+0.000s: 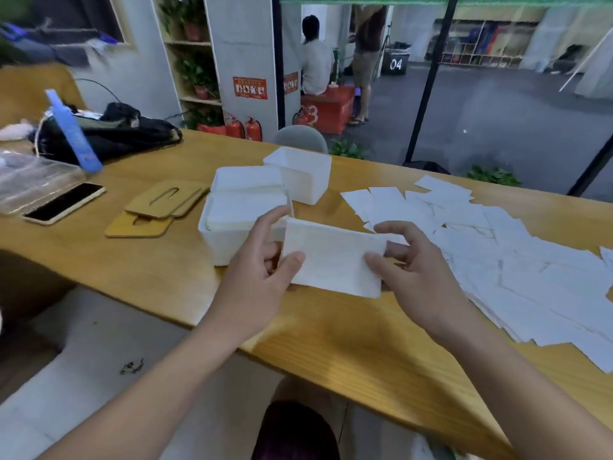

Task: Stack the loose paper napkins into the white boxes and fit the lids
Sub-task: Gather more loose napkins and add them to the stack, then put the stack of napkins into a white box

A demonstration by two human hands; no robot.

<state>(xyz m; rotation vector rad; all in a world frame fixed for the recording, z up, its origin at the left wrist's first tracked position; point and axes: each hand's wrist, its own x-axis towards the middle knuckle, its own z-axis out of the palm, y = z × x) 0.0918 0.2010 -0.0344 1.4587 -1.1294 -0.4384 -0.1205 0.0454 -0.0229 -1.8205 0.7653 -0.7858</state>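
Both my hands hold a small stack of white napkins [331, 257] just above the wooden table [331, 330]. My left hand [258, 270] grips its left edge, thumb on top. My right hand [411, 273] pinches its right edge. Directly behind the stack stands a white box [219, 240] filled with napkins near its rim. A second white box [245, 179], also holding napkins, sits behind it, and a third white box [306, 175] stands further back. Many loose napkins [497, 254] lie spread over the table's right side. Tan wooden lids [156, 207] with slots lie left of the boxes.
A phone [64, 203] lies face up at the left, beside a clear plastic container [30, 177]. A black bag [109, 134] and a blue bottle [74, 134] sit at the back left. Two people are far behind, past a pillar with fire extinguishers [243, 129].
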